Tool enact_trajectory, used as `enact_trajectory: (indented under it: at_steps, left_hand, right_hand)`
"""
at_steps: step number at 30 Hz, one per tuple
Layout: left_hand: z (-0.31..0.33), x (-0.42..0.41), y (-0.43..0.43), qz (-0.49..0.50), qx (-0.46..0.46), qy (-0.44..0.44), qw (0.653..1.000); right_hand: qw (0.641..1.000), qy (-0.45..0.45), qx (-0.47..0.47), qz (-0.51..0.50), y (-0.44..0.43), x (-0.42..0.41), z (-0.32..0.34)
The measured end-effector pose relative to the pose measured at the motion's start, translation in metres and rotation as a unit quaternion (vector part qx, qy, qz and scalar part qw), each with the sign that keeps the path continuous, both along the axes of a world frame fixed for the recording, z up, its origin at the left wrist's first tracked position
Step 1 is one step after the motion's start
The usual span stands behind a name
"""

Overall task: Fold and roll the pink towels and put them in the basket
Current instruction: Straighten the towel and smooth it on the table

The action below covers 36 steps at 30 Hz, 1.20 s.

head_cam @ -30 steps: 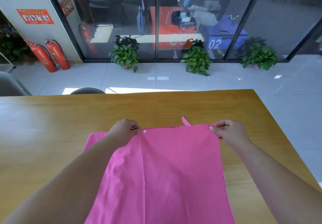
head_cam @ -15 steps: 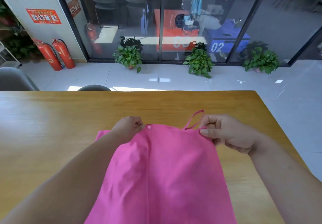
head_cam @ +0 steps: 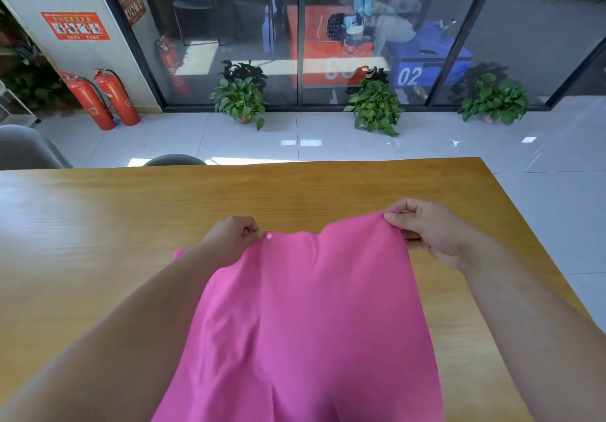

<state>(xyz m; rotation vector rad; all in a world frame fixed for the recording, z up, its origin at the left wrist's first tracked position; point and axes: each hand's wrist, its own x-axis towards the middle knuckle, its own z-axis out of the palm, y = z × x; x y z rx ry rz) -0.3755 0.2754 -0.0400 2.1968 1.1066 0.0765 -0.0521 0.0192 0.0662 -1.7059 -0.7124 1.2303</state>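
The pink towel (head_cam: 305, 323) is hanging over the tabletop (head_cam: 98, 225), nearest the person. The left grip (head_cam: 234, 241) is pinching its far edge by a white snap (head_cam: 269, 236). The right grip (head_cam: 429, 231) is pinching the far right corner, the edge sagging between them.

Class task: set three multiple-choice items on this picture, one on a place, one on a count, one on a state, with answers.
1. The pink towel spreads over: A the floor; B the wooden table; C a chair.
2. Potted plants along the glass wall: A one; B three; C six.
3. The left hand and right hand: A lie flat; B hang idle; C each pinch the towel's far edge.
Answers: 1 B, wood shows around the cloth; 2 B, three stand there; 3 C, both hold that edge up.
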Motion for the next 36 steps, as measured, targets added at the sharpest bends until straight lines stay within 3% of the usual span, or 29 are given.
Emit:
enact_trajectory:
  at_steps: [3,6,10,13,17,20,24,27,31,34,36]
  left_hand:
    - [-0.006,0.004,0.000,0.002,0.021,0.015,1.000]
    - [-0.016,0.013,-0.003,0.007,0.036,0.026,0.999]
    - [-0.031,0.026,-0.010,0.038,0.150,0.076,0.985]
    - [-0.036,0.039,-0.019,0.086,0.171,0.109,0.975]
    - [-0.051,0.054,-0.027,0.157,0.088,0.080,0.980]
    - [-0.068,0.056,-0.034,0.163,0.060,0.064,0.983]
    - [-0.093,0.052,-0.057,0.131,0.063,0.054,0.988]
    - [-0.108,0.051,-0.090,0.047,0.142,0.093,0.984]
    - [-0.130,0.050,-0.119,-0.013,0.139,0.180,0.974]
    - [-0.140,0.050,-0.122,-0.018,0.144,0.208,0.967]
    - [-0.138,0.051,-0.122,-0.027,0.142,0.216,0.966]
  right_hand:
    - [0.970,-0.198,-0.085,-0.116,0.004,0.037,-0.051]
    - [0.925,-0.352,-0.113,-0.093,0.004,0.048,-0.075]
    - [0.892,-0.419,-0.119,-0.121,0.009,0.040,-0.086]
    - [0.913,-0.355,-0.144,-0.137,0.016,0.038,-0.103]
    - [0.957,-0.060,-0.076,-0.272,0.021,0.030,-0.126]
    - [0.951,0.032,-0.033,-0.304,0.014,0.026,-0.152]
    - [0.974,-0.039,-0.043,-0.219,0.002,0.021,-0.196]
    - [0.974,-0.175,-0.043,-0.138,-0.005,0.011,-0.214]
    - [0.878,-0.473,-0.056,0.052,-0.011,-0.001,-0.223]
    - [0.837,-0.513,-0.034,0.186,0.002,0.003,-0.225]
    - [0.856,-0.481,-0.011,0.190,0.018,0.007,-0.222]
